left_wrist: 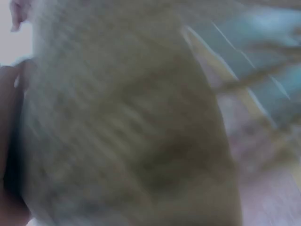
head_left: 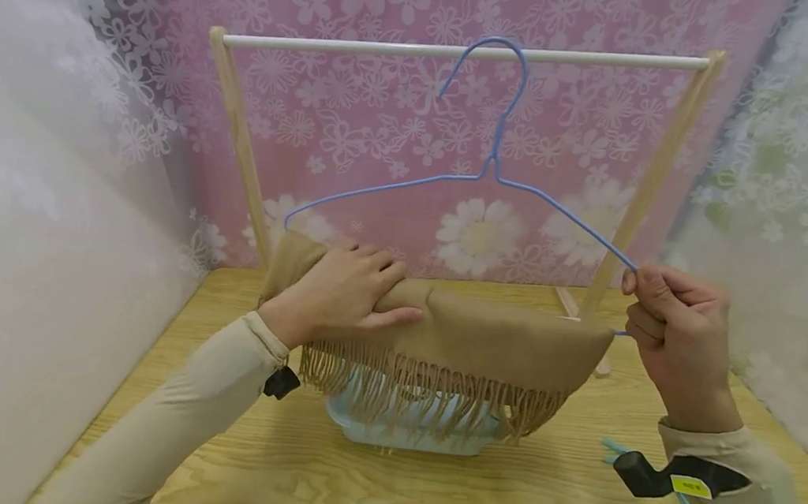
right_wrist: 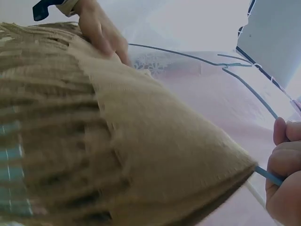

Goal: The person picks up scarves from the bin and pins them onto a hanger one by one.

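A tan fringed scarf (head_left: 511,339) drapes over the lower bar of a blue wire hanger (head_left: 445,178), its fringe hanging toward me. My left hand (head_left: 344,291) lies on the left part of the scarf; the thumb is along the front and the other fingers bend over the folded top edge. With my right hand (head_left: 682,337) I grip the hanger's right corner, where the sloping wire and the lower bar meet. The hook stands upward. In the right wrist view the scarf (right_wrist: 155,127) reaches almost to those fingers. Blurred cloth (left_wrist: 127,113) fills most of the left wrist view.
Behind the hanger stands a wooden rack with a white rod (head_left: 363,46). A light blue basket (head_left: 418,441) sits on the wooden table (head_left: 258,470) beneath the fringe, partly hidden. A small teal item (head_left: 617,445) lies near the right wrist. Flowered sheets (head_left: 385,124) enclose the back and sides.
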A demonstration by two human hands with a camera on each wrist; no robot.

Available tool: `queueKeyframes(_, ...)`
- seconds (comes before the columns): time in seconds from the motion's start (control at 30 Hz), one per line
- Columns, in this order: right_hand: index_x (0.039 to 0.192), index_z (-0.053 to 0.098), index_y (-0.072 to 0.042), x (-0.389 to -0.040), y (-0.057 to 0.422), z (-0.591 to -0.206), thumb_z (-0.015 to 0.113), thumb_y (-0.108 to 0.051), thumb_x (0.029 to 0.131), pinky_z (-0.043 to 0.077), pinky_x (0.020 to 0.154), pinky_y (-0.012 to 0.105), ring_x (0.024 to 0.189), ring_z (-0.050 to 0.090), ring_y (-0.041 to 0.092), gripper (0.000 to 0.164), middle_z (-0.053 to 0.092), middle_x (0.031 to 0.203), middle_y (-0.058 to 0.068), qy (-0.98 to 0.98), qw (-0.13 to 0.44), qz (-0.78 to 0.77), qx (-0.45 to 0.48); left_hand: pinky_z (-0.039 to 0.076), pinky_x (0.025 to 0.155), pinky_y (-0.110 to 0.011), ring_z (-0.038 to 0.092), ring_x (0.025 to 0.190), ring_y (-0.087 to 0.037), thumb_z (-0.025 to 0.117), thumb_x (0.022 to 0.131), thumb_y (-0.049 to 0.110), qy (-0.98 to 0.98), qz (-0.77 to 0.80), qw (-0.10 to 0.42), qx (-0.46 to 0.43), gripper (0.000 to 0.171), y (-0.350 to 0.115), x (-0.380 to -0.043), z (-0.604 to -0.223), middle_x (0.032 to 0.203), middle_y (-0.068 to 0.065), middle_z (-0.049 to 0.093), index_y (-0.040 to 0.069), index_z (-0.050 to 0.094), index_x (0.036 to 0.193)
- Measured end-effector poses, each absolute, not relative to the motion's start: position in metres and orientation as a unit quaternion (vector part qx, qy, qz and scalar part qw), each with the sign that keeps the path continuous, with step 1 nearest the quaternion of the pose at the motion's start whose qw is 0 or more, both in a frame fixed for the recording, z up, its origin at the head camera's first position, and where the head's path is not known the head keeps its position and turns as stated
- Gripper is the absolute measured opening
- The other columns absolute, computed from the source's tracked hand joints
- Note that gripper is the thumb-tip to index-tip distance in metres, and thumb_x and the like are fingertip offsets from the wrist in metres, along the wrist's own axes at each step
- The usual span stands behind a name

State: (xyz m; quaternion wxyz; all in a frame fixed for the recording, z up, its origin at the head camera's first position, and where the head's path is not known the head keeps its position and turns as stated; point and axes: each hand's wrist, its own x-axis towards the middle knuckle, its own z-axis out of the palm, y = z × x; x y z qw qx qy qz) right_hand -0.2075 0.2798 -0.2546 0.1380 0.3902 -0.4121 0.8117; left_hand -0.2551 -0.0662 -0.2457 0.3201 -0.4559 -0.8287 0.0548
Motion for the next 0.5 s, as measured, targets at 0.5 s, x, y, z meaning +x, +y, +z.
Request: queueKeyframes(0.5, 0.083, 0.063, 0.014, -0.219, 0.242, -0.249, 0.028, 0.010, 0.101, 0.010, 0.032, 0.020, 0.036, 0.012, 0.007, 0.040, 0.049, 0.057, 0.006, -0.420, 0.110, 0.796, 0.423, 0.042, 0.050, -0.024, 0.048, 0.056, -0.010, 0.037, 0.105, 0.027, -0.817, 0.029, 0.266, -0.511, 0.024, 0.027, -0.232, -0.252, 0.074, 0.004, 0.054, 0.014, 0.055, 0.097)
